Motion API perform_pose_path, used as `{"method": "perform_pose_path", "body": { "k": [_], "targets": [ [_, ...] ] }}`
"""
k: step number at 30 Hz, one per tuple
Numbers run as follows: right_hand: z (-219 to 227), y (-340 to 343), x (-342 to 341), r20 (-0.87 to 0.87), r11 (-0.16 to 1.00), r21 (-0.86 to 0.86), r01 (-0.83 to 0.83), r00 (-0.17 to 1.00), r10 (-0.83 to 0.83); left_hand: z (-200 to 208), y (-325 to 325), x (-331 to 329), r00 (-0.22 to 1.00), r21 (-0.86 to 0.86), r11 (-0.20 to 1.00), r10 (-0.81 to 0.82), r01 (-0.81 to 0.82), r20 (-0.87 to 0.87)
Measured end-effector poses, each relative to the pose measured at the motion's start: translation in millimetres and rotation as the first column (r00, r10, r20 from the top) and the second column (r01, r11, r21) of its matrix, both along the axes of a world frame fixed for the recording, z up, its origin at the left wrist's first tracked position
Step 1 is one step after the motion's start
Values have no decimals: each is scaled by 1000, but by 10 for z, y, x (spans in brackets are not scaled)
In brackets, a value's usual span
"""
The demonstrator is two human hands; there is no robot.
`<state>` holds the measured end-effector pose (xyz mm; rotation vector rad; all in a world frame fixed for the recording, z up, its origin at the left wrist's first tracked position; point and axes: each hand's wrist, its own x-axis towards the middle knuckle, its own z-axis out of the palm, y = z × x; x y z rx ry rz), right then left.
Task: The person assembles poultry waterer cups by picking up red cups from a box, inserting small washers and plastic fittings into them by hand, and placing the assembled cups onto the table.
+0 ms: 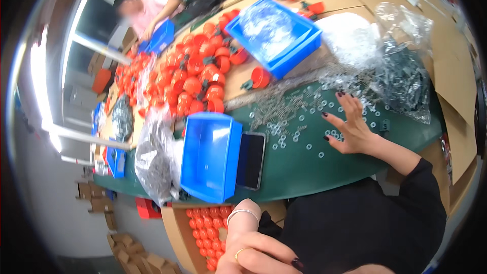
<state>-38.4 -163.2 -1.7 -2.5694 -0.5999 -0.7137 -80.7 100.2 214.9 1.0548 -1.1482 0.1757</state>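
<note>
Right hand: mine (353, 131), fingers spread, nothing gripped that I can see; over the table's washer patch.
Left hand: mine (259, 249), low by the bottom edge, fingers bent; can't tell if they hold anything.
Washers: pale rings (335, 135) scattered loose around my right fingertips, on the green tabletop (289, 170).
Screws: small grey heap (281, 109), left of my right hand.
Near bin: blue (211, 157), phone (251, 160) just beside it.
Orange parts: big pile (193, 83) beyond the bin.

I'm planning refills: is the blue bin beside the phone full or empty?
Nearly empty: the blue bin shows bare blue inside, apart from one small pale piece on its floor.
</note>
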Motion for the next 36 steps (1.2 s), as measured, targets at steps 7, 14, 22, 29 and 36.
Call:
{"method": "perform_pose_path", "body": {
  "k": [7,14,22,29,36],
  "targets": [
    [52,-18,-50,-67,1000,-3,-14,998,14,-522,1233,-459,500,-119,486,835,-866,-229],
    [35,16,-6,-143,1000,29,-10,990,14,-2760,2869,-1322,-348,965,-4,933,-261,-90],
    [71,26,-58,-159,997,74,-25,987,37,-3827,3101,-1321,-170,776,-602,758,191,630],
    [84,-26,-1,-141,992,122,-17,989,34,-3592,3019,-1273,-215,804,-486,792,343,571],
    [190,-110,128,-148,995,37,95,985,-89,-2001,2838,-1307,-304,788,-241,950,-567,72]
  ]
}}
